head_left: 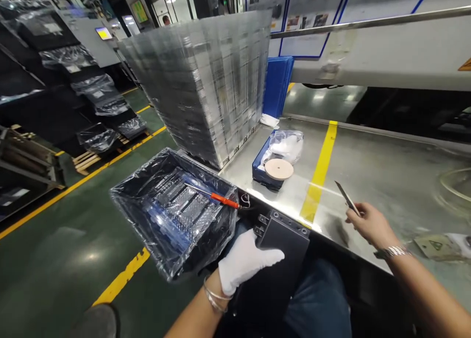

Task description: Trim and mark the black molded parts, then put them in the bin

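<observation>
My left hand (246,259), in a white glove, grips the edge of a black metal plate (285,240) with several holes and small brackets along its top. Just left of that hand, a black plastic-lined bin (147,183) tilts towards me. It holds silvery parts in blue-edged trays (180,205), and an orange-handled screwdriver (225,200) lies across them. My bare right hand (368,225) is over the steel table, pinching a narrow dark blade (347,197) between thumb and fingers.
A steel table (371,151) with a yellow tape stripe (319,176) carries a blue tray (267,164), a plastic bag, and a round wooden disc (278,169). A tall plastic-wrapped stack (198,85) stands behind the bin. Wrapped pallets (97,137) sit on the green floor at left.
</observation>
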`<state>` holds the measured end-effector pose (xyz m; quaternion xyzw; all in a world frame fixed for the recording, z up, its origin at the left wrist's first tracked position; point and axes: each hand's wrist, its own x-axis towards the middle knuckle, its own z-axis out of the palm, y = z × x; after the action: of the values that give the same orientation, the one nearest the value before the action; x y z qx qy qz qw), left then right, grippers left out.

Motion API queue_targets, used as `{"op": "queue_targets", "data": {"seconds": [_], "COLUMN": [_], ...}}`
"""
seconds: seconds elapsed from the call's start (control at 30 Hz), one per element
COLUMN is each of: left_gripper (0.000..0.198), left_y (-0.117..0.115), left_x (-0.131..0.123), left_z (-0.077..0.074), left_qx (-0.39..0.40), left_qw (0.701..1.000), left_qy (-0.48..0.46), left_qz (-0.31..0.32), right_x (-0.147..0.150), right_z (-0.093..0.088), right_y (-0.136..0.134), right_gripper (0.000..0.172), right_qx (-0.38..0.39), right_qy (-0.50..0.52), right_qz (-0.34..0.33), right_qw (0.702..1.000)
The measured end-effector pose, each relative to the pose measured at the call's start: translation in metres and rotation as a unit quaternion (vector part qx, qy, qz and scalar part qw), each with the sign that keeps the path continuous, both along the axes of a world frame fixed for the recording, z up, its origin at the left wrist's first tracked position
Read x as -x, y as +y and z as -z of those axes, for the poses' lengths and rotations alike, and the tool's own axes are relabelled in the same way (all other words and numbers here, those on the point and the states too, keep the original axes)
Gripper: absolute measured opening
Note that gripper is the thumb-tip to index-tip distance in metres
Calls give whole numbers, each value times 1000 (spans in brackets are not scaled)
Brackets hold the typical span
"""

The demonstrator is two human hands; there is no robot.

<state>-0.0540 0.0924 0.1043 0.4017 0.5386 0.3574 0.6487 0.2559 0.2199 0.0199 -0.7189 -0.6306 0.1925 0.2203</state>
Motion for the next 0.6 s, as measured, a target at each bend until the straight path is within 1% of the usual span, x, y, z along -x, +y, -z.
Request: {"op": "queue_targets", "data": {"seconds": [0.03, 0.07, 0.13, 0.17, 0.2, 0.27, 0.33, 0.4, 0.43, 0.5, 0.57, 0.6], "left_gripper": [43, 42, 40, 40, 42, 47, 49, 46, 43, 40, 44, 40], "left_y": [1, 2, 5, 7, 8, 9, 8, 6, 4, 2, -2, -5], "left_x": [0, 0, -2, -4, -6, -10, -13, -16, -18, -20, -20, -19], "left_z": [4, 9, 20, 26, 32, 43, 49, 49, 46, 37, 27, 23], "left_qx": [23, 62, 150, 179, 191, 177, 164, 154, 151, 149, 156, 154], "left_qw": [998, 989, 952, 936, 926, 922, 919, 920, 923, 926, 928, 934], "left_qy": [-58, -127, -245, -278, -297, -303, -297, -287, -281, -276, -271, -252], "left_qz": [-21, -47, -101, -120, -135, -166, -201, -218, -216, -209, -202, -204], "right_x": [1, 3, 12, 17, 24, 38, 52, 64, 70, 81, 91, 95], "right_z": [-5, -11, -24, -31, -37, -48, -56, -63, -66, -70, -73, -74], "right_y": [-14, -30, -63, -80, -94, -118, -132, -138, -140, -140, -140, -140], "right_gripper": [48, 55, 64, 65, 64, 58, 42, 21, 18, 23, 27, 27], "right_qx": [10, 15, 9, 3, -4, -34, -93, -173, -210, -256, -270, -271], "right_qy": [30, 60, 113, 133, 149, 178, 206, 231, 240, 252, 257, 256], "right_qz": [-9, -22, -51, -62, -67, -81, -114, -161, -183, -213, -236, -244], "right_qw": [999, 998, 992, 989, 987, 980, 967, 944, 930, 908, 897, 895]}}
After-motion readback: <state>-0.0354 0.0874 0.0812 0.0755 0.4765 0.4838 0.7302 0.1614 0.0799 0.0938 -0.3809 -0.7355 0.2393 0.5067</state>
